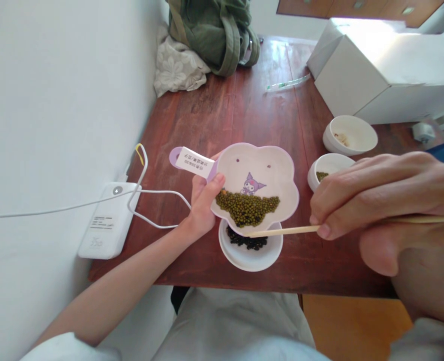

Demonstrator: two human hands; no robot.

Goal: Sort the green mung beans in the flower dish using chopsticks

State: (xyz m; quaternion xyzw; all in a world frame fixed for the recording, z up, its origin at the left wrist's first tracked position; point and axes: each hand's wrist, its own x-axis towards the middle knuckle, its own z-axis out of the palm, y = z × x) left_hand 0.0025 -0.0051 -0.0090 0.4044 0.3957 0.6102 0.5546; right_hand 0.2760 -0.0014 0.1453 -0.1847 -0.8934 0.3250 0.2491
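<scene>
My left hand (pixel 206 200) grips a flower-shaped bowl (pixel 259 163) by its handle side, thumb over the rim. The bowl is white inside with a purple edge, a cartoon figure and a paper label on the handle. Green mung beans (pixel 246 208) are heaped along its near side, and two dark specks lie apart on the far side. Chopsticks (pixel 285 231) are held in my right hand (pixel 368 198), their tips at the bowl's near rim. Below the bowl stands a white bowl (pixel 251 260) with black beans (pixel 248 240), partly covered by it.
To the right, one white bowl (pixel 333 161) has green beans, another (pixel 365 135) some pale pieces. Behind them stands a white box (pixel 365 75). A power bank (pixel 111 220) with a white cable lies at left by the wall. A green bag (pixel 210 35) sits at the back.
</scene>
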